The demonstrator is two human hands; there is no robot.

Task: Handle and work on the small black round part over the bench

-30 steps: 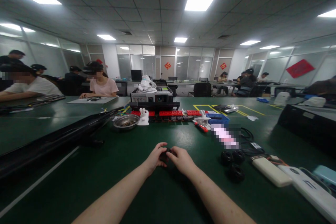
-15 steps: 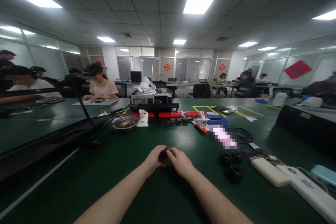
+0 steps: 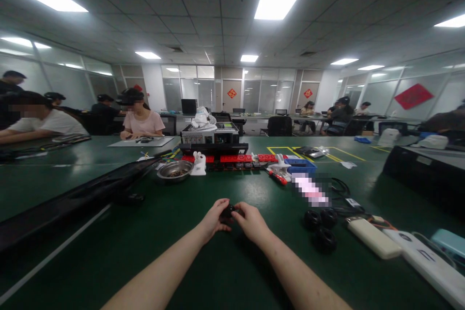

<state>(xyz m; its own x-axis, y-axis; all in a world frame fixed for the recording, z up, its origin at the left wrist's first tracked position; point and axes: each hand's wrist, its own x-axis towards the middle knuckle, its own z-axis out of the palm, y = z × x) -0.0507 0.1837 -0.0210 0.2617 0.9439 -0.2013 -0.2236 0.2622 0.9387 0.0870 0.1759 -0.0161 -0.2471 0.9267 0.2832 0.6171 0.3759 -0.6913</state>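
Above the green table [image 3: 174, 232], my left hand [image 3: 213, 222] grips a small black part [image 3: 228, 210] between thumb and fingers. My right hand [image 3: 250, 221] pinches the same black part from the right, its fingertips close to the left thumb. The part is mostly hidden by the fingers, so its shape cannot be made out. Black round rings [image 3: 324, 239] lie to the right of my right hand. A metal bowl [image 3: 175, 170] with small pieces in it stands beyond my hands, beside a white stand [image 3: 198, 163].
A long black panel [image 3: 72, 193] lies at the left. Ahead are a red strip assembly [image 3: 236, 159], a blue tray [image 3: 301, 166] and a red screwdriver [image 3: 279, 178]. A cream power bank [image 3: 374, 237] and white device [image 3: 425, 256] lie right. A person in pink [image 3: 143, 123] sits across.
Small finger shifts show around the black part, and the lower left fingers are more spread. At the far left, the dark upright bar over the long panel is gone from view.
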